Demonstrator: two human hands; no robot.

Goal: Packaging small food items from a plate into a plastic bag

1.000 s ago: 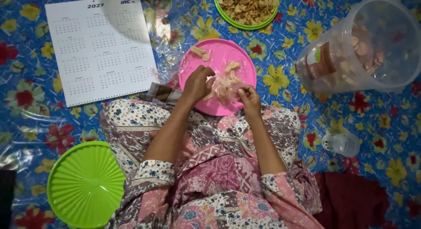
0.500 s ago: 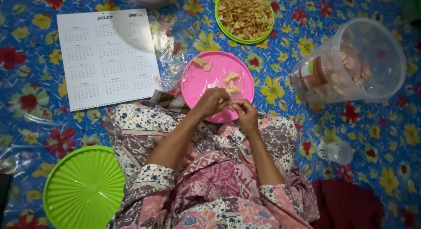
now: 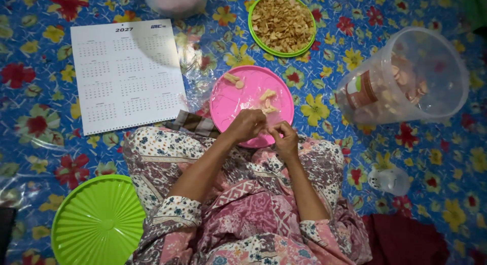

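Since the earlier frames both hands have come back from the middle of the pink plate (image 3: pixel 238 100) toward its near edge, and they are now closer to each other. The left hand (image 3: pixel 247 125) is curled, with its fingertips bent in toward the right hand (image 3: pixel 285 137), which is curled too. The fingertips of both hands meet over the near rim of the plate, and they seem to pinch a small pale piece between them, but the piece itself is mostly hidden, so I cannot tell its shape.

On the plate a few pale snack pieces (image 3: pixel 267 95) lie just beyond the hands, and two more pieces (image 3: pixel 234 80) lie near the far left rim. The plate rests on the floral mat (image 3: pixel 324 158), touching the person's lap.

Beyond the plate stands a green bowl (image 3: pixel 282 24) full of golden chips. To the right a clear plastic jar (image 3: pixel 406 77) lies on its side with some chips inside. A white calendar sheet (image 3: pixel 127 75) lies to the left of the plate, and a green ribbed lid (image 3: pixel 96 222) lies near the person's left knee. A small white object (image 3: pixel 389 180) sits on the mat at the right.
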